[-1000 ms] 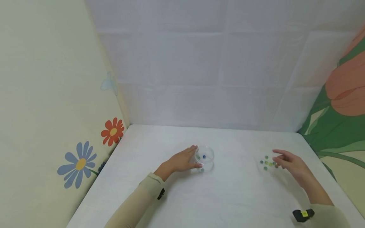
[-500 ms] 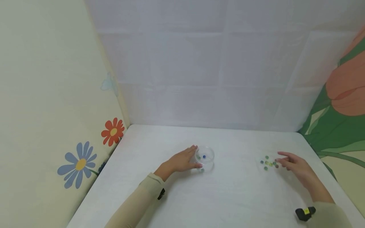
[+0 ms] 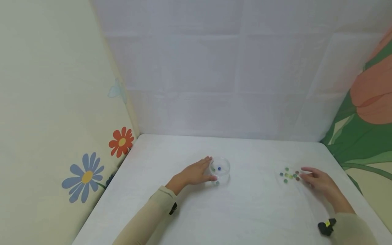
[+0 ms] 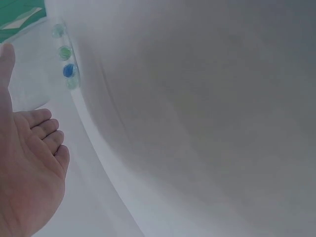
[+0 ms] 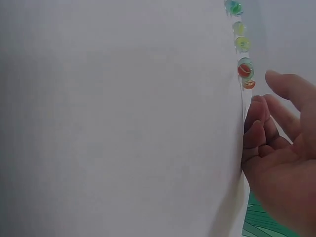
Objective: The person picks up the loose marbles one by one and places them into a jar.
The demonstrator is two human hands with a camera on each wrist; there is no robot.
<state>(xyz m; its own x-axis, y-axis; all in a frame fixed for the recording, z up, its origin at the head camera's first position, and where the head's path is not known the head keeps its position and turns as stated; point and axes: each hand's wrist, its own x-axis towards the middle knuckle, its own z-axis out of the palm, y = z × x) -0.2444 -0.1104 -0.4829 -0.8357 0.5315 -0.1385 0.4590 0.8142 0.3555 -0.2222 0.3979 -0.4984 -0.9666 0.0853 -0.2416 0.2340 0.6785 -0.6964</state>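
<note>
A clear round container (image 3: pixel 225 172) stands on the white table, left of the marbles. My left hand (image 3: pixel 194 173) holds its left side, thumb in front and fingers behind. Through its wall in the left wrist view show a blue marble (image 4: pixel 69 70) and a few green ones, including a green marble (image 4: pixel 64 53). My right hand (image 3: pixel 320 182) is low over the table beside a loose cluster of marbles (image 3: pixel 290 176). Its fingers are loosely bent, with nothing visible between them. Closest to its fingertips lies a red marble (image 5: pixel 245 69), with an orange marble (image 5: pixel 249 84) just beside it.
White cloth covers the table (image 3: pixel 245 207), and a white sheet (image 3: pixel 214 68) hangs behind it. A wall with painted flowers (image 3: pixel 86 177) rises at the left. Another wall painted with a large tulip (image 3: pixel 375 92) flanks the right edge.
My right hand has drawn back to the right and come lower, uncovering two reddish marbles at the cluster's right side. My left hand and the container stay where they were.
</note>
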